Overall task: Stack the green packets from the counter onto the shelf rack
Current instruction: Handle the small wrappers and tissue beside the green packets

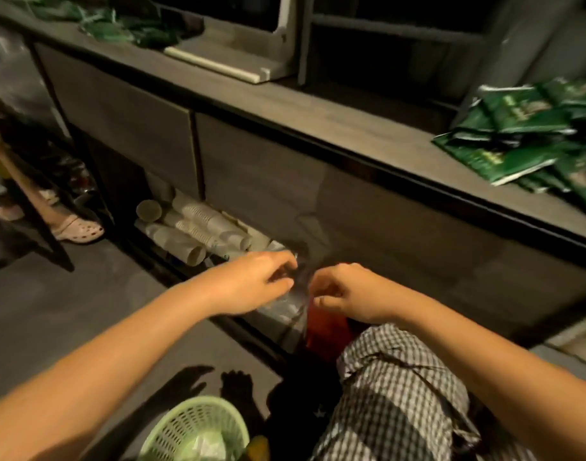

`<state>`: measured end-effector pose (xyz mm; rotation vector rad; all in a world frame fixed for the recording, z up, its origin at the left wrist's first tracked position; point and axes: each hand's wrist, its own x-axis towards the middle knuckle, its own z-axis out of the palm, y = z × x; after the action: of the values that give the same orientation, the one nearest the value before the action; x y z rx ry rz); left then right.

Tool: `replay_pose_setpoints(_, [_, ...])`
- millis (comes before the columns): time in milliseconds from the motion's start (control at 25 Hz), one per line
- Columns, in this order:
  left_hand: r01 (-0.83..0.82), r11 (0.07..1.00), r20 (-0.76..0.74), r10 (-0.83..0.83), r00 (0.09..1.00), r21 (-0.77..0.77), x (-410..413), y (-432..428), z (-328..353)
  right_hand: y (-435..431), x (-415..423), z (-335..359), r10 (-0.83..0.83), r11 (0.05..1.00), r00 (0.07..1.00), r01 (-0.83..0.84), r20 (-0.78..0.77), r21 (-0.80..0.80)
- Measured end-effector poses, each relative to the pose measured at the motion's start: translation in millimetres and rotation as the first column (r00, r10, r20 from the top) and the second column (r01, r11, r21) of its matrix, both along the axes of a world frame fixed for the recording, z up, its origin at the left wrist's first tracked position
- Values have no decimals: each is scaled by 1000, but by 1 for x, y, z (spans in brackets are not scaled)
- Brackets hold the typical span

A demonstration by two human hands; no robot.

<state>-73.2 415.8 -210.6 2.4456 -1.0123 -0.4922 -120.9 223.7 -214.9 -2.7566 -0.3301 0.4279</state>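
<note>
Right hand [340, 291], left hand [260, 279] low, both pinching clear plastic [285, 309] (blurred); packets [517, 144] up right on counter [318, 121], right nearer.

Both forearms [119, 354] are bare to the frame's edge, like the left hand [255, 281] and right hand [345, 291]. A creased garment [401, 387] in small grey-and-white checks covers the leg.

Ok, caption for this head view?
Left hand and right hand pinch clear plastic; green packets lie on counter.
</note>
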Motion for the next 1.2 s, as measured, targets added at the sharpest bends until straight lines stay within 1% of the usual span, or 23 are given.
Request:
replay_pose_setpoints(120, [124, 989, 160, -110, 981, -77, -14, -34, 65, -39, -36, 70, -65, 998, 987, 67, 145, -8])
replay_pose_setpoints(240, [253, 965, 239, -231, 943, -67, -32, -69, 112, -71, -67, 122, -99, 993, 962, 114, 256, -43])
replay_pose_setpoints(400, [357, 932, 333, -319, 887, -59, -54, -115, 154, -111, -102, 162, -159, 978, 921, 196, 355, -70])
replay_pose_setpoints(560, [462, 881, 378, -397, 836, -98, -73, -171, 179, -161, -141, 190, -297, 937, 852, 347, 430, -41])
replay_pose_setpoints(760, [582, 797, 460, -460, 759, -163, -85, -259, 186, -231, -186, 199, -507, 844, 732, 528, 455, 91])
replay_pose_setpoints(880, [612, 768, 488, -468, 737, -189, -86, -315, 176, -273, -206, 192, -619, 768, 639, 616, 457, 179])
replay_pose_setpoints(1040, [604, 782, 473, -479, 739, -152, -79, -379, 150, -325, -221, 179, -709, 662, 510, 719, 488, 212])
replay_pose_setpoints(1200, [550, 831, 491, -446, 749, -83, -72, -411, 134, -370, -224, 169, -728, 551, 349, 811, 591, 199])
